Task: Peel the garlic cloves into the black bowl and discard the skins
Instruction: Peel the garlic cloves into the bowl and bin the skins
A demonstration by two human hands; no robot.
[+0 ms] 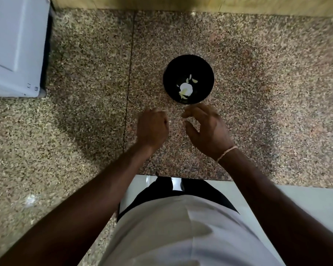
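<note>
A black bowl stands on the speckled granite counter. Inside it lie a white garlic bulb and a few loose pale cloves. My left hand hovers just in front of the bowl to its left, fingers curled into a fist; whether it holds anything is hidden. My right hand hovers in front of the bowl with fingers bent and spread, thumb apart from them, and nothing visible between them. Both hands are blurred.
A white appliance stands at the counter's far left corner. A wall runs along the back. The counter's front edge is near my body, with pale floor below it on the right.
</note>
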